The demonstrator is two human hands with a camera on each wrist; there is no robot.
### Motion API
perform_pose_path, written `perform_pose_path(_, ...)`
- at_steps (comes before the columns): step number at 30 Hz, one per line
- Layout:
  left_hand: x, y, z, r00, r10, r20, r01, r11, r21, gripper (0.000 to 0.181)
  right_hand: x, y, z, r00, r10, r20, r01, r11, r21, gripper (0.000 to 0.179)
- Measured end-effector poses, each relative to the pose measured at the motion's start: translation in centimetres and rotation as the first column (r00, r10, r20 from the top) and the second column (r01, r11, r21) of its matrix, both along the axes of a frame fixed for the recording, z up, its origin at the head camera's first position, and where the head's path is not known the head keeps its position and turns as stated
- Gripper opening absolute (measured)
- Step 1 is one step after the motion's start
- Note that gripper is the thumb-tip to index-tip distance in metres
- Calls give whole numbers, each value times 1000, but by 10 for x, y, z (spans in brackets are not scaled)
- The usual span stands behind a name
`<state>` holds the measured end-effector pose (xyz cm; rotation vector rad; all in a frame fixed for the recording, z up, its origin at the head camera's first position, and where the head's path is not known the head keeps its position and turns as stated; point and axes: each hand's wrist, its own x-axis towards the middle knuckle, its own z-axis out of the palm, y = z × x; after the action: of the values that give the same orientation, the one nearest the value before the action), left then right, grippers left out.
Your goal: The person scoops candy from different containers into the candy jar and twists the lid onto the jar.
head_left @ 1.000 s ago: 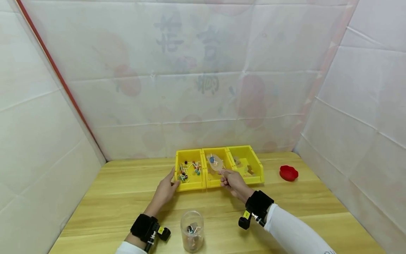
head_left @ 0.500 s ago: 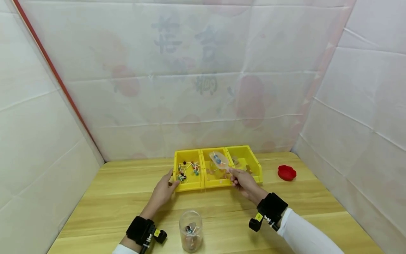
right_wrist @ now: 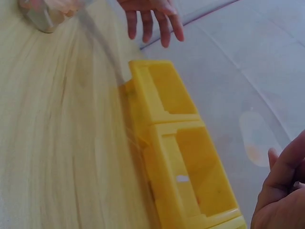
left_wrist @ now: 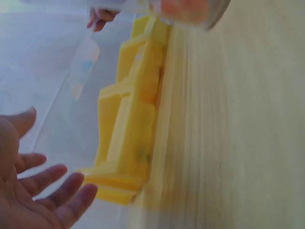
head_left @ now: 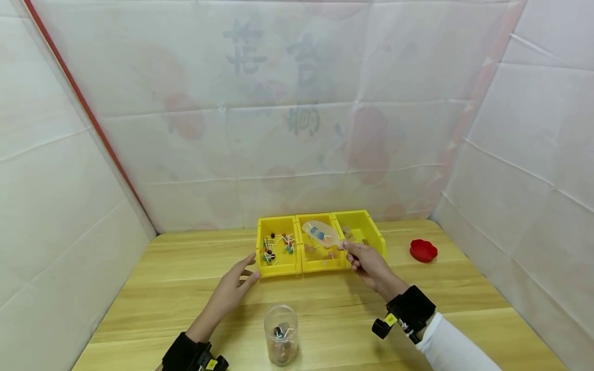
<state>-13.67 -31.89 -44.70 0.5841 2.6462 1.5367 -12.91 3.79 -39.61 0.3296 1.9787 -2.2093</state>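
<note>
My right hand (head_left: 368,265) pinches the handle of a translucent scoop (head_left: 330,241), raised over the middle yellow bin (head_left: 320,266). In the scoop lie blue-headed lollipops (head_left: 317,233) with white sticks. My left hand (head_left: 232,286) holds nothing; its fingers are spread just off the left side of the left yellow bin (head_left: 278,271), and the left wrist view shows its fingers (left_wrist: 57,191) apart. Several small lollipops (head_left: 289,247) in mixed colours lie in that left bin. Nearer the person stands a clear jar (head_left: 281,337) with lollipops and brownish pieces inside.
The right yellow bin (head_left: 359,220) holds a few brownish pieces and joins the other two in a row. A red scalloped dish (head_left: 423,251) sits to the right on the wooden table (head_left: 195,257). White sheeting (head_left: 278,144) encloses the back and sides.
My right hand has moved to the right, carrying the scoop with the lollipops, which has turned. My left hand has let go of the left bin's edge and drawn back toward the person.
</note>
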Motion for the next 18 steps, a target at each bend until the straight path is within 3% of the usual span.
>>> perform_pose_path(4, 14, -1, 4, 993, -117, 22, 116, 993, 33, 58, 4, 2, 4, 999, 28, -15, -28, 1000, -14, 51)
perform_pose_path(7, 23, -2, 5, 971, -238, 21, 237, 970, 54, 54, 9, 5, 5, 998, 55, -27, -55, 998, -7, 53)
perform_pose_path(13, 32, -2, 6, 896, -445, -15, 443, 889, 118, 49, 15, 9, 8, 994, 97, -55, -97, 995, -5, 53)
perform_pose_path(18, 34, -2, 1, 817, -572, -70, 574, 797, 190, 51, 21, 11, 14, 989, 134, -64, -133, 991, 12, 50)
